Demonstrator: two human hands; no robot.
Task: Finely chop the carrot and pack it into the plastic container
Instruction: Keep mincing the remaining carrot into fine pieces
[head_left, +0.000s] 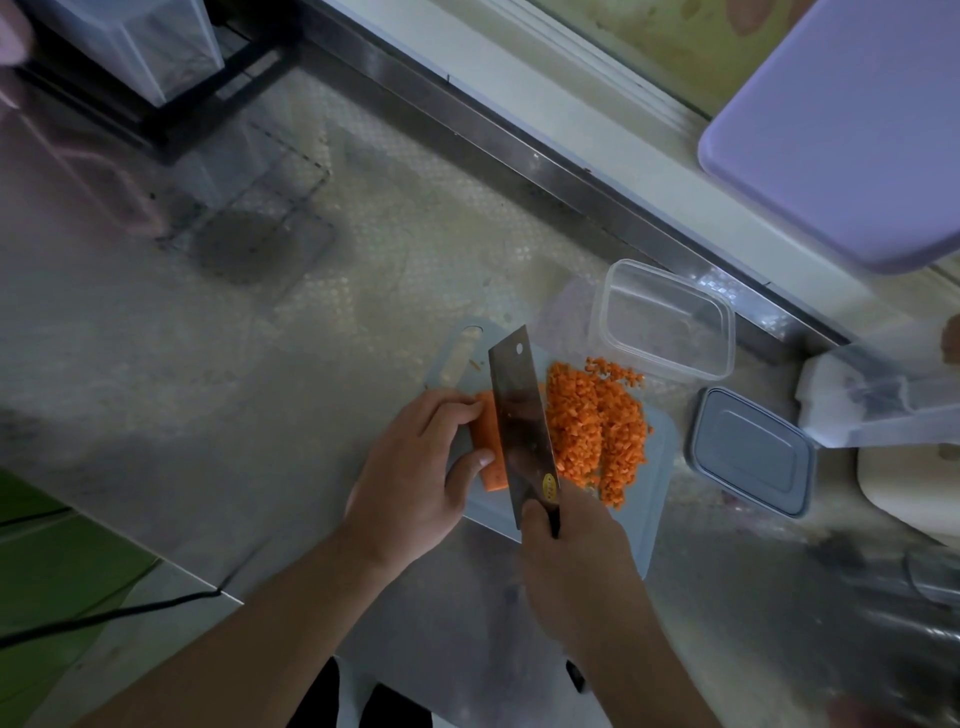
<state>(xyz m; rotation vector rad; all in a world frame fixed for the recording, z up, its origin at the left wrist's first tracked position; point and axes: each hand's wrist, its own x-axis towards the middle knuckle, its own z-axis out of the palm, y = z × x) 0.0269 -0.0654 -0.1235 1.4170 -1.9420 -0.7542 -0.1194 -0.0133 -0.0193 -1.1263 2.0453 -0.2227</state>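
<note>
A grey-blue cutting board lies on the steel counter. My left hand holds a whole piece of carrot down on the board, fingers curled over it. My right hand grips the handle of a cleaver whose blade stands upright against the carrot piece. A pile of finely diced carrot lies right of the blade. The clear plastic container stands empty behind the board, its grey lid flat on the counter to the right.
A purple tray leans at the upper right. A clear box on a black rack stands at the upper left. White items sit at the right edge. A black cable crosses the lower left beside the counter edge.
</note>
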